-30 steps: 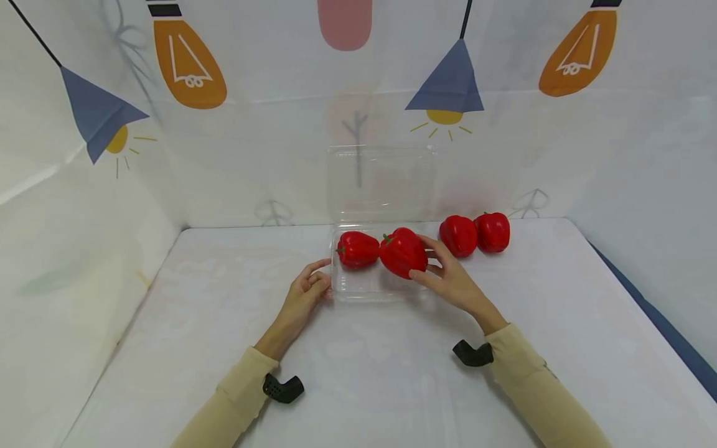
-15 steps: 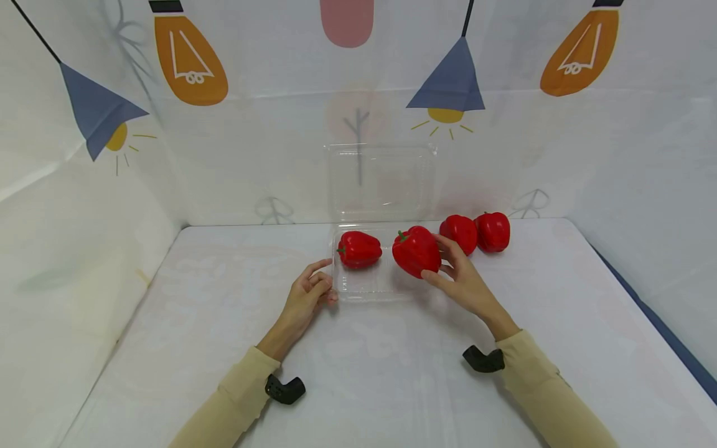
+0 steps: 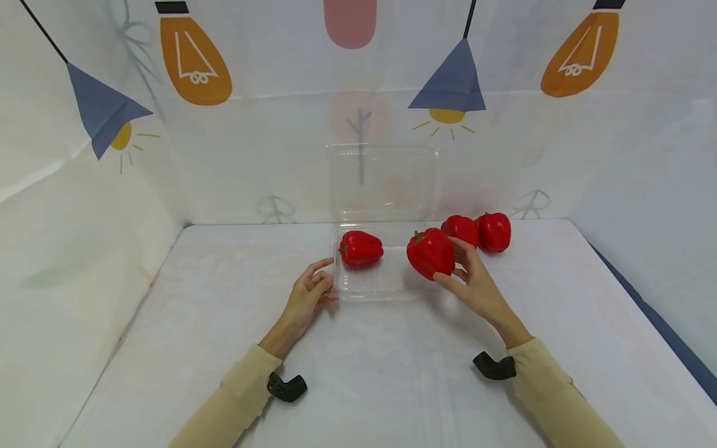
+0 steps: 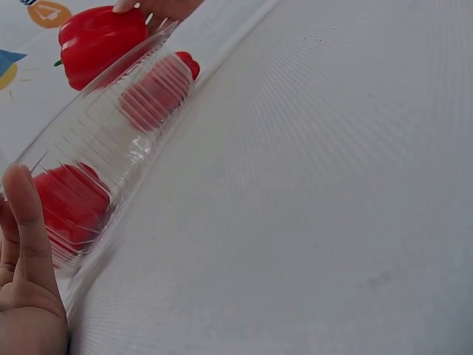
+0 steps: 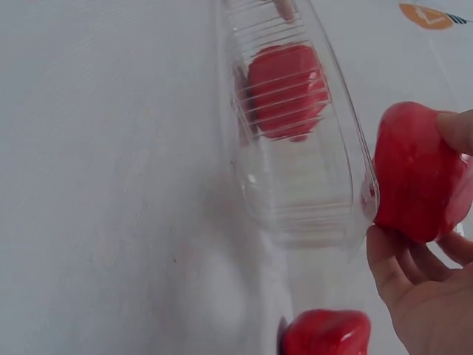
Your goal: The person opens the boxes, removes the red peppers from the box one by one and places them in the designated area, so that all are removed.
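My right hand (image 3: 473,283) grips a glossy red bell pepper (image 3: 431,254) with a green stem, its thumb in front and fingers behind. That pepper is raised over the right end of a clear plastic clamshell container (image 3: 372,291), close to the rim in the right wrist view (image 5: 425,174). Inside the container's left part, another red bell pepper (image 3: 361,249) lies on its side. My left hand (image 3: 305,295) holds the container's left edge, the thumb (image 4: 29,218) against its wall in the left wrist view.
Two more red bell peppers (image 3: 494,233) (image 3: 460,229) stand side by side on the white tabletop (image 3: 252,261), behind and right of the container. Its transparent lid (image 3: 383,183) stands raised against the printed back curtain. A pale curtain (image 3: 67,249) also borders the left side.
My right hand has carried its bell pepper to the right, away from the one lying in the container. My left hand has stayed at the container's edge.
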Action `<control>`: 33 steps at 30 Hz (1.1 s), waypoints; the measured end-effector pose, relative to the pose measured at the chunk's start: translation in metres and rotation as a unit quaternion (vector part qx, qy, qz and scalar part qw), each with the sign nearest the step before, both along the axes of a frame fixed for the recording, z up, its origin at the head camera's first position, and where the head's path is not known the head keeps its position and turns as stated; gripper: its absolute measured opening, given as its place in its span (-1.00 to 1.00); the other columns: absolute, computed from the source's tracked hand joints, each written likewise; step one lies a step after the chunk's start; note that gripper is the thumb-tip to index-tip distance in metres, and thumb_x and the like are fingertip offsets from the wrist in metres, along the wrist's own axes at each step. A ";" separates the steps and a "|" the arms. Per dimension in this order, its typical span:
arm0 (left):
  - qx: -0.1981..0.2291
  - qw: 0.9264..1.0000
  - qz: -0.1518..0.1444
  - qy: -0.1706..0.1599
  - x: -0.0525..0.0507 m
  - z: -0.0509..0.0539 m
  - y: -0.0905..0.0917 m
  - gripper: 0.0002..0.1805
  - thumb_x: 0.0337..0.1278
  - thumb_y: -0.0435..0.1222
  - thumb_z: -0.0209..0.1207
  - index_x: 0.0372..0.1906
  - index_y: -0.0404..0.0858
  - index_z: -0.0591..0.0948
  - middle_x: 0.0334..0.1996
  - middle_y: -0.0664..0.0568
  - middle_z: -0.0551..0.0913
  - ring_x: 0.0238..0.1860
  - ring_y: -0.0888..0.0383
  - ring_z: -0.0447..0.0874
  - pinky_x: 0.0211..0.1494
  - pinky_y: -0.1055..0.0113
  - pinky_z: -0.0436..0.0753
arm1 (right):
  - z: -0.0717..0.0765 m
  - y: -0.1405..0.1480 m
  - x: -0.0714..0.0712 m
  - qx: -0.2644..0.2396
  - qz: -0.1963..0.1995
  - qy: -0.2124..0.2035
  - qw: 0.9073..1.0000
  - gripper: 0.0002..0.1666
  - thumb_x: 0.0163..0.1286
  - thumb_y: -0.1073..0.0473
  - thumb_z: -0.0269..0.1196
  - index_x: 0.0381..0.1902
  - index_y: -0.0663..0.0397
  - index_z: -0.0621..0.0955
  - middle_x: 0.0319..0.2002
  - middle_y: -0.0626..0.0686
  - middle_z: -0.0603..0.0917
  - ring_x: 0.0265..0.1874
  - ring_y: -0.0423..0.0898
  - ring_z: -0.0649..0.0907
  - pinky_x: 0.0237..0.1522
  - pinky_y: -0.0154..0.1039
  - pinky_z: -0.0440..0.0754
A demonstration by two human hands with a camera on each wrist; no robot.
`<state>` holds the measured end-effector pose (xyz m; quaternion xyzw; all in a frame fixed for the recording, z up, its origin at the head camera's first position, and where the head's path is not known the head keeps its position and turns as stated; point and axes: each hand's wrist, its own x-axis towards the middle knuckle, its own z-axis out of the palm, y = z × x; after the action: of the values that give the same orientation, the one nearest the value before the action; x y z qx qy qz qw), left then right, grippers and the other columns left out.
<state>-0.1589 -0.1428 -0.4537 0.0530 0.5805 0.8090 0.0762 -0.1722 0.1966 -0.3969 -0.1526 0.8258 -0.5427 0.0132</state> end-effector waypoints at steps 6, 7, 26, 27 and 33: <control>-0.007 1.000 0.001 -0.004 0.000 0.000 0.000 -0.47 0.31 -0.43 0.02 0.35 -0.25 0.24 -0.43 0.16 0.51 -0.52 0.30 0.62 -0.52 0.51 0.59 | 0.000 0.006 0.002 0.018 -0.025 -0.008 0.999 0.01 0.20 0.12 0.34 0.46 -0.23 0.03 0.34 0.02 0.26 0.26 -0.01 0.29 0.01 -0.45 0.52; -0.007 1.000 0.001 -0.004 0.000 0.000 0.000 -0.47 0.31 -0.42 0.02 0.35 -0.25 0.24 -0.43 0.16 0.51 -0.52 0.30 0.61 -0.52 0.51 0.58 | 0.000 0.007 0.003 0.022 -0.028 -0.009 0.999 0.01 0.20 0.11 0.34 0.46 -0.23 0.02 0.34 0.03 0.26 0.25 -0.01 0.29 0.01 -0.47 0.51; 0.003 1.000 0.000 0.012 -0.003 -0.003 -0.001 -0.47 0.30 -0.46 0.01 0.34 -0.30 0.22 -0.43 0.14 0.51 -0.53 0.31 0.56 -0.54 0.51 0.57 | -0.012 0.030 0.004 0.054 -0.064 0.001 0.996 -0.03 0.22 0.01 0.31 0.44 -0.15 0.04 0.29 0.06 0.26 0.21 0.01 0.29 -0.10 -0.55 0.52; 0.004 1.000 0.001 0.011 -0.003 -0.004 -0.001 -0.47 0.29 -0.46 0.01 0.34 -0.30 0.23 -0.44 0.13 0.51 -0.53 0.31 0.56 -0.54 0.51 0.57 | -0.012 0.031 0.004 0.055 -0.066 0.001 0.996 -0.03 0.22 0.00 0.31 0.45 -0.15 0.04 0.29 0.06 0.26 0.21 0.00 0.28 -0.11 -0.56 0.52; 0.002 1.000 0.000 0.000 -0.003 -0.003 0.000 -0.47 0.29 -0.46 0.01 0.34 -0.28 0.23 -0.44 0.16 0.51 -0.53 0.30 0.55 -0.53 0.51 0.55 | -0.014 0.034 0.005 0.052 -0.075 -0.007 0.996 -0.03 0.22 0.00 0.31 0.44 -0.18 0.03 0.28 0.07 0.26 0.20 -0.01 0.28 -0.13 -0.55 0.54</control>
<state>-0.1615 -0.1431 -0.4567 0.0529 0.5788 0.8102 0.0759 -0.1668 0.2310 -0.4107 -0.0856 0.8618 -0.4998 -0.0141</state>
